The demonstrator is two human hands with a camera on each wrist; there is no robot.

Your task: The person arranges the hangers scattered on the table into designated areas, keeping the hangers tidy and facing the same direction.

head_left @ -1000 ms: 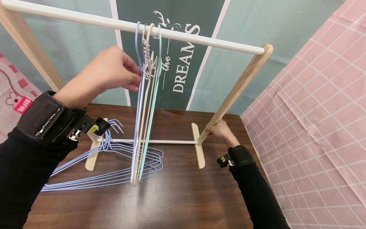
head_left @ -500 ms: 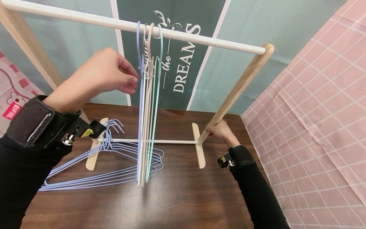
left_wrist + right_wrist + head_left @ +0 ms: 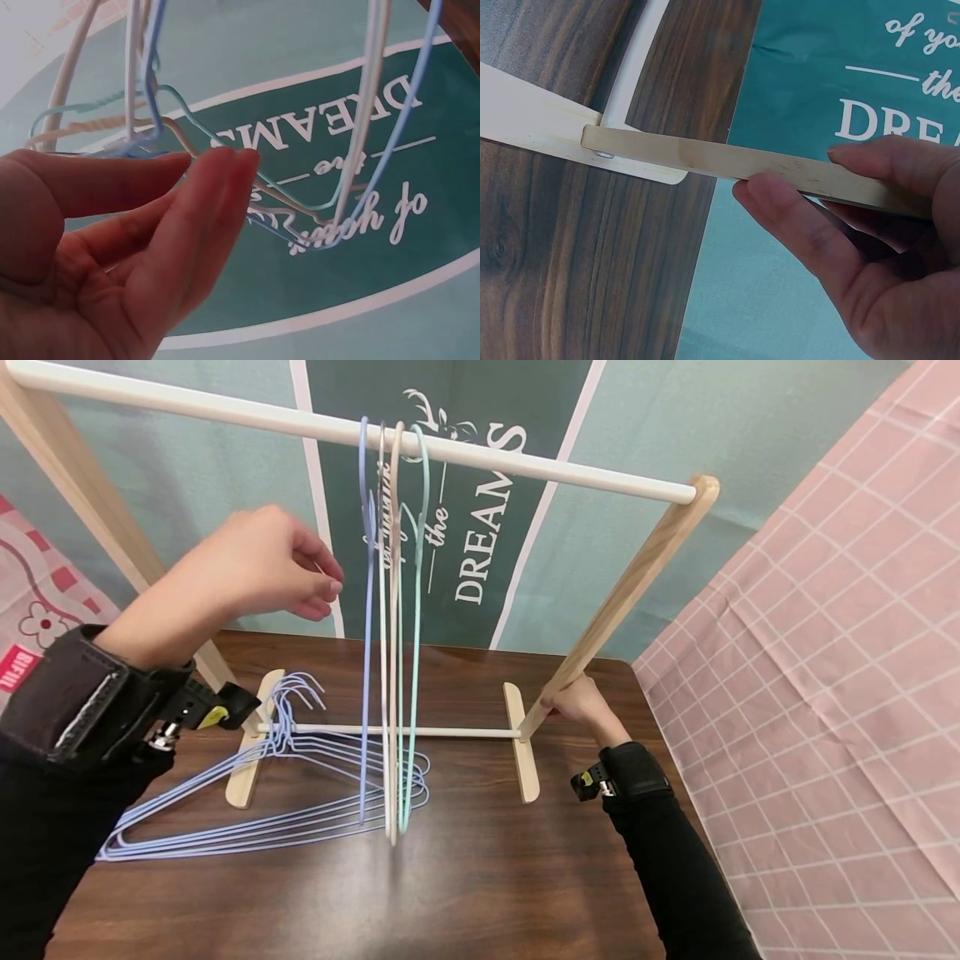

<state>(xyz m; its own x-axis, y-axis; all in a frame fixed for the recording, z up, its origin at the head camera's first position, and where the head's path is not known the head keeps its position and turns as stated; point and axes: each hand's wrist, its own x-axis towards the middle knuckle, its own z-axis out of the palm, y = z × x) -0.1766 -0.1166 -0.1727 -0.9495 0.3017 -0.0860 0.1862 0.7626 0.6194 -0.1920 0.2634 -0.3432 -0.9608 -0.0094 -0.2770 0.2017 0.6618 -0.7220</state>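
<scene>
My left hand (image 3: 258,564) is in the air just left of the hanging hangers, its fingers loosely bent with nothing between them. From the rack's white top rail (image 3: 225,412) hang a blue hanger (image 3: 367,635), a white hanger (image 3: 385,693), a beige hanger (image 3: 393,610) and a mint-green hanger (image 3: 416,635), all seen nearly edge-on. In the left wrist view the hangers' hooks and shoulders show just beyond the left fingertips (image 3: 240,161). My right hand (image 3: 581,702) grips the rack's right wooden post (image 3: 780,169) low down, thumb on one side and fingers on the other.
Several blue hangers (image 3: 262,827) lie stacked on the brown table (image 3: 480,877) at the left, overlapping the rack's left foot (image 3: 243,777). The right foot (image 3: 521,760) stands on the table. Behind hangs a green printed cloth (image 3: 480,568), and a pink checked cloth (image 3: 825,677) closes the right side.
My left hand has let go of the blue hanger and moved left and slightly down. The hanging hangers have swung to the right at their lower ends. My right hand stays on the post.
</scene>
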